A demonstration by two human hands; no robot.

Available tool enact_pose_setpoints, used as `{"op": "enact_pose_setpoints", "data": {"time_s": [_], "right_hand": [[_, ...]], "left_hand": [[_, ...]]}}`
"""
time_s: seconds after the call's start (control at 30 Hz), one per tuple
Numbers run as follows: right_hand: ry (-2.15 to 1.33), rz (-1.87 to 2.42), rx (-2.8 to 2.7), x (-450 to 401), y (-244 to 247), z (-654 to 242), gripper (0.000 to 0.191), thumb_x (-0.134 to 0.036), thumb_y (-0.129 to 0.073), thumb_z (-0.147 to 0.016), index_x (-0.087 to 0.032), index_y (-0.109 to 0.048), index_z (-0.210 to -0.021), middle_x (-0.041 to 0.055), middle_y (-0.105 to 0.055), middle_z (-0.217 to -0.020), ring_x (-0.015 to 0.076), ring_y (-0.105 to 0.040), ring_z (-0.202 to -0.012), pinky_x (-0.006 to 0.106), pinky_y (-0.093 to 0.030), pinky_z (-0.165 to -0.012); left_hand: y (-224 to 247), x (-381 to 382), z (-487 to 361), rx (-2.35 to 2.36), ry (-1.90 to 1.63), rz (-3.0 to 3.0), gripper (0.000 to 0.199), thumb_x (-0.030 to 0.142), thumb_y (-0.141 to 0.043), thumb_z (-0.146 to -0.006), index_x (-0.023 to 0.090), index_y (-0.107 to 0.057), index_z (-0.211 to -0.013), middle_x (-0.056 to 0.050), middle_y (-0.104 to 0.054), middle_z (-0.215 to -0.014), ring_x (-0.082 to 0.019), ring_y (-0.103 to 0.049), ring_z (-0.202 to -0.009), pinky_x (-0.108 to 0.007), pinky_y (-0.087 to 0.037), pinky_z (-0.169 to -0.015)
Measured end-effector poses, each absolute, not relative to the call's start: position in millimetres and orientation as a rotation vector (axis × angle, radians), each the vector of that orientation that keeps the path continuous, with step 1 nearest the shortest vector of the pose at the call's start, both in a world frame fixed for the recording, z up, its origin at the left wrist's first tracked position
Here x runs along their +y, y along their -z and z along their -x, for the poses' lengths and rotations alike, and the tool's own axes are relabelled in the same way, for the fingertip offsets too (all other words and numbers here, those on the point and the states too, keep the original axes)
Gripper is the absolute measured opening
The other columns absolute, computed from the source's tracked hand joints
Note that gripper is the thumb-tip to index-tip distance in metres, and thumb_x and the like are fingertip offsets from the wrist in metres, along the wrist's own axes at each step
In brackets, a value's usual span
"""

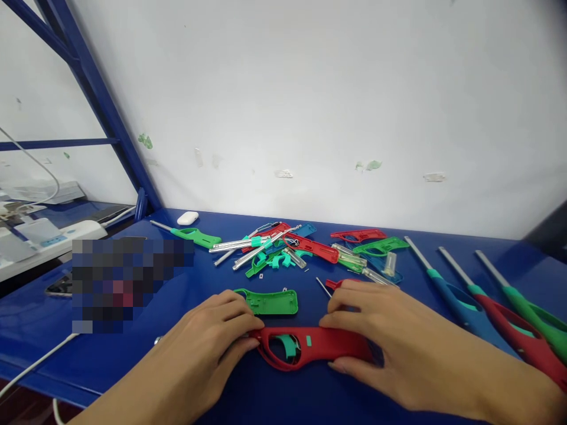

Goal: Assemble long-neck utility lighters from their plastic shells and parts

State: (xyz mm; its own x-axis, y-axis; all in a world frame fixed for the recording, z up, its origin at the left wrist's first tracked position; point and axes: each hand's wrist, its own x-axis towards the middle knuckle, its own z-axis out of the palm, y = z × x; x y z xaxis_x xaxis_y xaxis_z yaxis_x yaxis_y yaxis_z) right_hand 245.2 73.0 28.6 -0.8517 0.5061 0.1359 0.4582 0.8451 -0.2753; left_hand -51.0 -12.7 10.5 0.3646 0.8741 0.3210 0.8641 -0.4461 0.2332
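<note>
A red lighter body [316,344] with a teal trigger [289,346] lies across the front of the blue table. My left hand [221,336] pinches its left, narrow end. Around the wide right end are the fingers of my right hand [376,336], thumb below and fingers above. Just behind it sits an open green shell half [274,301], near my left fingertips. A red part [336,284] and a thin metal rod [323,287] are partly seen behind my right hand.
Loose shells, metal tubes [239,244] and clear tanks [390,264] are heaped at the back. Blue [469,313], red [509,324] and green [527,307] lighters lie right. A green lighter [197,237], white case [188,218] and blurred-out area are left.
</note>
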Motion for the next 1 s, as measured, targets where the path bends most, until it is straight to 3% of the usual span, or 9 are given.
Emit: {"op": "enact_pose_setpoints", "data": {"time_s": [0.2,0.7,1.0], "right_hand": [[-0.342,0.735,-2.813,72.2,-28.3,-244.4,0.020,-0.041,-0.078,-0.096,-0.032,-0.077,-0.114,0.0001,-0.073,-0.110,0.0247,-0.070,-0.099,0.043,-0.055,-0.088],[-0.368,0.772,-2.866,69.8,-25.4,-239.5,0.021,-0.040,-0.077,-0.097,-0.029,-0.077,-0.116,0.0013,-0.072,-0.111,0.0258,-0.070,-0.100,0.044,-0.053,-0.088],[-0.341,0.767,-2.885,72.1,-19.6,-240.8,0.023,-0.048,-0.075,-0.099,-0.028,-0.076,-0.111,0.0013,-0.071,-0.108,0.0256,-0.069,-0.098,0.041,-0.051,-0.083]], "left_hand": [[-11.0,-15.1,53.2,1.684,-0.555,-2.589,0.023,0.022,-0.066,-0.101,0.034,-0.078,-0.117,0.004,-0.081,-0.109,-0.020,-0.076,-0.105,-0.035,-0.058,-0.103],[-9.1,-11.6,58.0,1.595,-0.629,-2.639,0.021,0.016,-0.072,-0.097,0.031,-0.077,-0.110,0.006,-0.080,-0.104,-0.018,-0.076,-0.098,-0.033,-0.053,-0.099],[-4.6,-13.6,55.4,1.583,-0.648,-2.652,0.017,0.020,-0.062,-0.103,0.029,-0.075,-0.098,0.003,-0.077,-0.098,-0.018,-0.070,-0.091,-0.033,-0.054,-0.097]]}}
